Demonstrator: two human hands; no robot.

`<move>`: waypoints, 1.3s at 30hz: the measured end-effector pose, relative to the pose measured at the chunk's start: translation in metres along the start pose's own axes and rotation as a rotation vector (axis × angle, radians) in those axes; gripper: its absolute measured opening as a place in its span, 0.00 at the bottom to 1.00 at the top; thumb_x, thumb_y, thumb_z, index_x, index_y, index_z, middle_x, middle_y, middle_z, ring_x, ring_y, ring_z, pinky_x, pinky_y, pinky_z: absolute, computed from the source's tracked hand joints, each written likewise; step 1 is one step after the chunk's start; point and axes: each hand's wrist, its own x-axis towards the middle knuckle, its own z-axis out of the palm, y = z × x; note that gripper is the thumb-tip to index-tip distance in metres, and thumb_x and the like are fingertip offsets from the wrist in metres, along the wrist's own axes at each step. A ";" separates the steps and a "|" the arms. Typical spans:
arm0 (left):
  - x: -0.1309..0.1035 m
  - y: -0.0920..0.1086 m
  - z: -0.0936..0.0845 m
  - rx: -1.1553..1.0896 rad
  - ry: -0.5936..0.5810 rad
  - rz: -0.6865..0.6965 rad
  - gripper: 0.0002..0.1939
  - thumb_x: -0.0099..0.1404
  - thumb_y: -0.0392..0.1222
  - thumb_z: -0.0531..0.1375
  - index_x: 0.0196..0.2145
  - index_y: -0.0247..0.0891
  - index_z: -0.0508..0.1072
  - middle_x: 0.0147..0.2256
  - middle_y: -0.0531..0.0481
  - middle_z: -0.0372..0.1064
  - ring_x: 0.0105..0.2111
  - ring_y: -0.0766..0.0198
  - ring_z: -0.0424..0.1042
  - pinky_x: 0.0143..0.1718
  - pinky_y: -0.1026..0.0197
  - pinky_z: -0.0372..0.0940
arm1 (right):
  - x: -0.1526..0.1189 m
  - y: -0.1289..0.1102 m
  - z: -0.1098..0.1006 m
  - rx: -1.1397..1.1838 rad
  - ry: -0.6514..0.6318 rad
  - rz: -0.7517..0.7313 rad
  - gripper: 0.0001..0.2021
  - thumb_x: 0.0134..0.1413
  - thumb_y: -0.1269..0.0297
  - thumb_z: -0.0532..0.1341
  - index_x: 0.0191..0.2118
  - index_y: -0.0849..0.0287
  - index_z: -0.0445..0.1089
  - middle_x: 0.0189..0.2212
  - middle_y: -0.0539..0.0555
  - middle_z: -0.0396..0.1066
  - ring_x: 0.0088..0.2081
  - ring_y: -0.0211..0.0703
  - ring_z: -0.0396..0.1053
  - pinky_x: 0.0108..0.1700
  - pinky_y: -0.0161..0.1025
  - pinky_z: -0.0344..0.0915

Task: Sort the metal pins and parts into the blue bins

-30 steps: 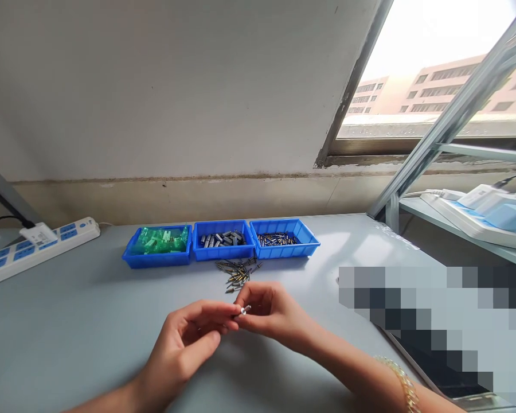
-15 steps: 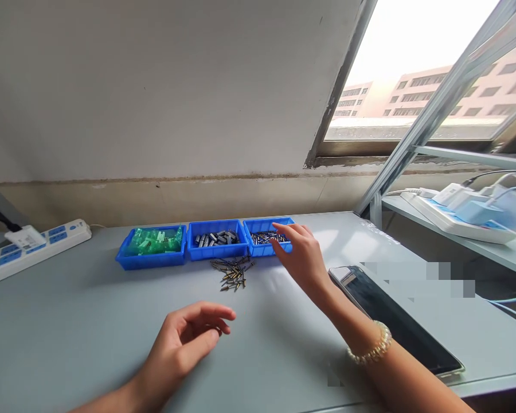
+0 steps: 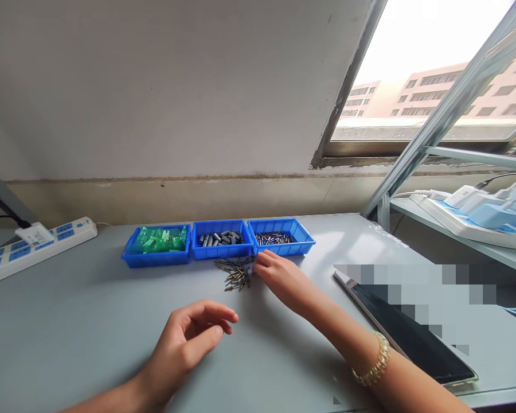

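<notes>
Blue bins behind right hand and metal pieces, dark tablet at right

A plain grey-white wall fills the back, with a rough seam above a cream band along its foot. At upper right, a window in a worn, dark frame lets in bright daylight and shows a pinkish building under a white sky. A metal post slants across it, beside a shelf. The grey bench catches pale patches of light near its far right corner.
</notes>
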 end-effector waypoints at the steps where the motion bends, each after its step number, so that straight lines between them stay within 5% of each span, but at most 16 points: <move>1: 0.000 0.000 0.000 -0.002 -0.004 0.003 0.09 0.55 0.39 0.59 0.33 0.40 0.79 0.33 0.48 0.77 0.36 0.57 0.72 0.42 0.59 0.64 | 0.000 -0.001 -0.001 0.013 -0.004 -0.003 0.14 0.47 0.85 0.54 0.21 0.59 0.63 0.25 0.54 0.65 0.31 0.43 0.64 0.30 0.37 0.62; 8: 0.004 -0.008 -0.003 -0.029 -0.003 0.021 0.09 0.57 0.38 0.59 0.35 0.40 0.78 0.36 0.48 0.77 0.37 0.58 0.72 0.42 0.59 0.65 | -0.003 -0.019 -0.013 0.215 0.063 0.080 0.09 0.45 0.79 0.55 0.24 0.58 0.62 0.21 0.49 0.66 0.24 0.37 0.65 0.27 0.34 0.64; 15: 0.008 -0.013 0.000 -0.056 0.036 0.002 0.11 0.58 0.41 0.62 0.39 0.38 0.77 0.38 0.46 0.76 0.33 0.60 0.73 0.36 0.60 0.68 | -0.008 -0.051 -0.026 1.278 -0.030 0.328 0.04 0.46 0.69 0.60 0.27 0.58 0.62 0.21 0.51 0.72 0.24 0.37 0.70 0.25 0.33 0.67; 28: 0.006 -0.002 0.009 -0.026 0.017 -0.046 0.12 0.55 0.48 0.64 0.30 0.37 0.81 0.23 0.50 0.72 0.27 0.61 0.67 0.34 0.61 0.64 | -0.012 -0.076 -0.018 0.881 0.314 0.112 0.07 0.43 0.77 0.56 0.24 0.57 0.62 0.21 0.47 0.60 0.24 0.35 0.59 0.26 0.34 0.58; 33: 0.005 0.002 0.012 -0.021 -0.066 -0.031 0.16 0.59 0.51 0.61 0.22 0.36 0.78 0.20 0.53 0.65 0.26 0.63 0.63 0.34 0.62 0.60 | -0.012 -0.079 -0.019 0.911 0.283 0.018 0.08 0.43 0.79 0.56 0.25 0.57 0.64 0.23 0.47 0.61 0.26 0.35 0.60 0.28 0.34 0.60; 39: 0.002 0.003 0.015 -0.088 -0.193 -0.080 0.14 0.52 0.50 0.67 0.25 0.35 0.80 0.20 0.51 0.69 0.28 0.59 0.68 0.38 0.59 0.63 | -0.012 -0.084 -0.020 0.882 0.169 -0.062 0.09 0.43 0.79 0.58 0.27 0.57 0.70 0.25 0.49 0.62 0.29 0.38 0.61 0.31 0.35 0.62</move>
